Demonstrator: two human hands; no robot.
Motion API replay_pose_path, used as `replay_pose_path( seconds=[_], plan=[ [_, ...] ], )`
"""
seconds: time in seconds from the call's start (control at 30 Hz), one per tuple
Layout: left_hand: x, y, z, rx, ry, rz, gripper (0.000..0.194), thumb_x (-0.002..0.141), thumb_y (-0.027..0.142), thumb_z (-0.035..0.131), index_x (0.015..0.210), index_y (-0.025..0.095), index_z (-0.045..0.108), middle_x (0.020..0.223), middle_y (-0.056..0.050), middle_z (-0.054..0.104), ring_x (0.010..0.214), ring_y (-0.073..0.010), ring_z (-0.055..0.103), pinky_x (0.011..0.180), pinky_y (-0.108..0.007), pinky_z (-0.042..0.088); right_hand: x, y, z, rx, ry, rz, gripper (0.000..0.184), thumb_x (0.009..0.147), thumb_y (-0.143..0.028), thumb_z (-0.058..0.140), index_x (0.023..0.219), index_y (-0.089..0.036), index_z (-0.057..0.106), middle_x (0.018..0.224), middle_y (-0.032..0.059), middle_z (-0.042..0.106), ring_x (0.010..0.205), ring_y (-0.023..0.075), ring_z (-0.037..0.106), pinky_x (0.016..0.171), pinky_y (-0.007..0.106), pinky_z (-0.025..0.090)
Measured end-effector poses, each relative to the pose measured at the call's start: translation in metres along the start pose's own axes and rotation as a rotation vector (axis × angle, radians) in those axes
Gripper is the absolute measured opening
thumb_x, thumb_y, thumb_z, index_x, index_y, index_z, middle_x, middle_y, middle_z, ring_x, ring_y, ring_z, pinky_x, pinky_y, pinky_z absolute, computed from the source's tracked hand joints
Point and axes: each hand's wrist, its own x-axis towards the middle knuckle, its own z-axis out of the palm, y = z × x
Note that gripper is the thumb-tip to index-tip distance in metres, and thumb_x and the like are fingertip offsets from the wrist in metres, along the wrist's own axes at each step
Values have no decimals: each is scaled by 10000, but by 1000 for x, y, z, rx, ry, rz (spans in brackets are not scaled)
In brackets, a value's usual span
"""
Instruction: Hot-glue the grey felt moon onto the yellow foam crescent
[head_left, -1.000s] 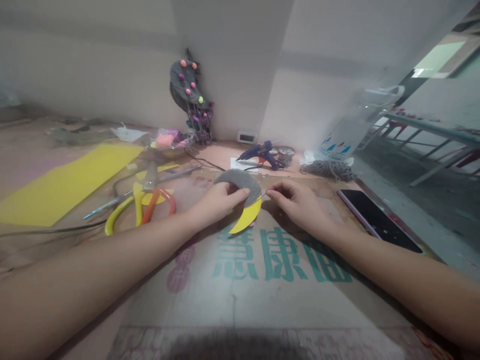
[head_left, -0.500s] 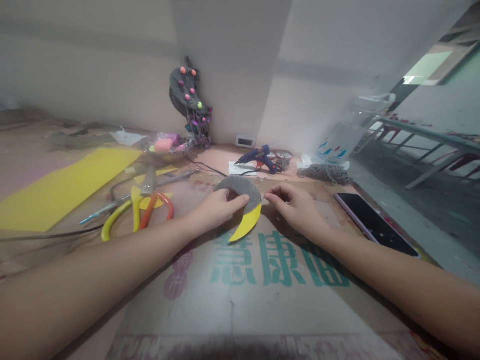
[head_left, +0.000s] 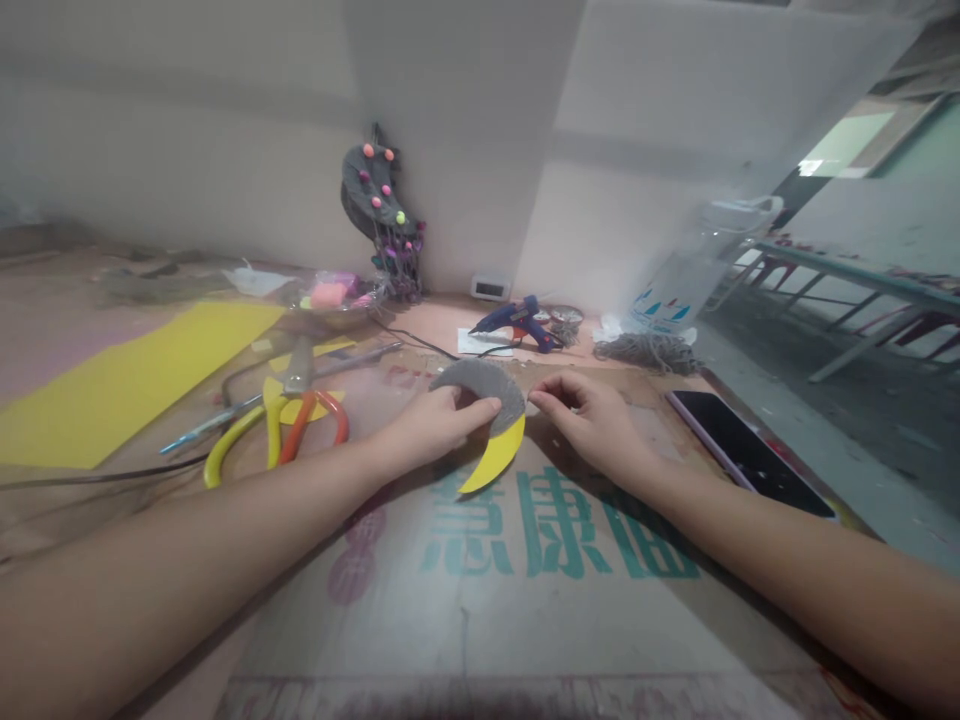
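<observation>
My left hand (head_left: 450, 420) grips a crescent (head_left: 504, 440) between thumb and fingers, above the printed cardboard. Grey yarn is wound round its upper part, while the lower tip is bare yellow. Just right of the crescent's edge, my right hand (head_left: 581, 405) is closed in a pinch with thumb and forefinger together. Whatever lies in that pinch is too fine to make out. Behind the hands a blue glue gun (head_left: 517, 320) rests by a white paper. Against the wall stands a larger grey crescent (head_left: 367, 190) with coloured pompoms and hanging strands.
Pliers with yellow and orange handles (head_left: 300, 420) lie left, near a yellow sheet (head_left: 150, 385). A phone (head_left: 750, 455) is at the right edge. Grey yarn (head_left: 652, 352) sits before a plastic jug (head_left: 675, 275). Printed cardboard (head_left: 480, 630) covers the table before me.
The view has tilted up very slightly, so everything sits a little lower. The crescent and my left thumb have shifted slightly right; both hands keep their grips.
</observation>
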Motion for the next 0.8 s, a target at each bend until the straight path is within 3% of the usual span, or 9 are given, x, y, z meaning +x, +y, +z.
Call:
replay_pose_path(
  seconds=[0.17,0.37,0.5,0.63,0.8],
  plan=[
    [2,1,0,-116,-20,29,338,768,494,579,753,165,654,723,-21,682,676,-166,607,643,-260,455,0,2,2,3,30,-20,130,861,-274,570,796,-186,640,733,13,669,664,150,577,612,262,426],
    [3,0,1,-188,31,4,304,752,470,610,746,168,643,744,-33,690,687,-170,608,638,-262,456,9,15,-3,42,144,-75,212,852,-195,528,1043,-194,621,1078,71,655,926,192,587,834,347,449],
    [6,-5,1,-169,52,17,358,760,522,582,695,171,620,700,-22,664,684,-174,604,651,-268,447,10,10,-11,210,270,-1,195,877,-305,537,1033,-204,595,1017,64,635,860,181,577,765,327,459],
    [7,-7,2,-200,49,56,370,769,530,580,691,169,614,674,-10,634,666,-161,585,648,-265,440,0,-6,-8,316,89,78,255,889,-378,517,1054,-200,595,966,54,641,661,138,543,617,289,454],
    [5,0,1,-253,-2,104,313,756,468,629,760,156,650,713,-20,656,650,-143,576,623,-250,448,-6,-7,2,216,-48,-23,243,904,-365,493,885,-179,648,911,58,658,858,186,593,785,314,451]
  ],
)
